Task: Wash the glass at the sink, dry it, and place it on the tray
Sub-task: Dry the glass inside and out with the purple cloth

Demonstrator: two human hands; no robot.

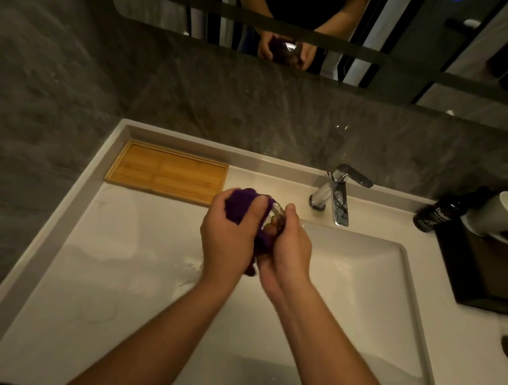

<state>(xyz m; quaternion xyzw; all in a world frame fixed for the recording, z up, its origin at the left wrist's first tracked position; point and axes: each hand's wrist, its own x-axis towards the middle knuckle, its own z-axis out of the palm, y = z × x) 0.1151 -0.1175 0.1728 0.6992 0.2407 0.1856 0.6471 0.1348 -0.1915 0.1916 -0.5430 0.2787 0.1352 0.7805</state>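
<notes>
A clear glass [275, 218] is held between both hands above the left edge of the white sink basin [371, 286]. My right hand [287, 249] grips the glass from the right and below. My left hand [229, 240] is closed on a purple cloth [240, 205] that is pressed against the glass and partly wrapped around it; most of the glass is hidden. The wooden tray [167, 170] lies bare on the counter at the back left, just left of my hands.
A chrome faucet [337, 194] stands behind the basin. At the right sit a dark bottle [438, 213], a white mug [507, 219] and a dark tray [488, 273]. A mirror [295, 24] above reflects the hands. Water drops lie on the counter [97, 270].
</notes>
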